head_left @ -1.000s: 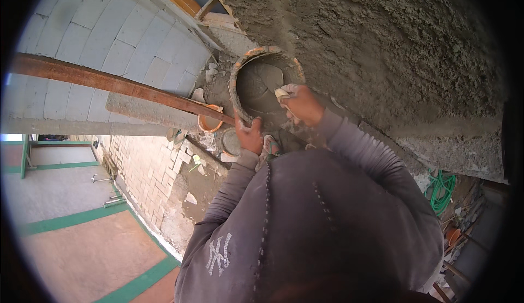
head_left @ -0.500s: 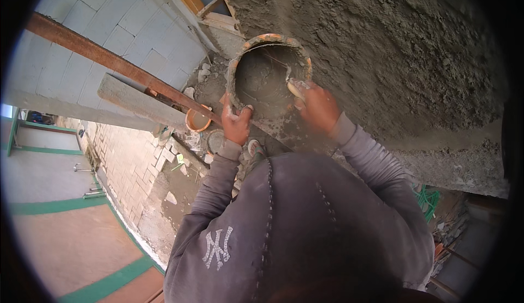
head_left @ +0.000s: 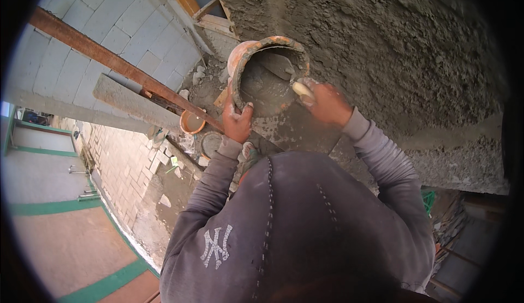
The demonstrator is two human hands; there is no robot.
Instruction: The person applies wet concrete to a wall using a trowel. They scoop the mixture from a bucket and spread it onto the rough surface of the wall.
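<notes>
An orange bucket (head_left: 238, 58), its rim crusted with grey mortar, is tipped toward me. Closed on the near left part of that rim is my left hand (head_left: 238, 124), thumb on the outside nearest me. My right hand (head_left: 326, 102) grips the pale handle of a trowel (head_left: 280, 66), whose blade lies inside the bucket against the wet mortar (head_left: 263, 91). Part of the blade is hidden by mortar and shadow.
Rough wet plaster covers the wall (head_left: 393, 52) at the right. A rusty steel beam (head_left: 120, 65) and a mortar-coated plank (head_left: 128, 102) slant across the left. A small orange bucket (head_left: 192, 122) stands below them, near paving blocks (head_left: 117, 161).
The bucket has tilted further toward me, so more of its outer side shows. My right hand has shifted right and slightly down, and the trowel blade now shows inside.
</notes>
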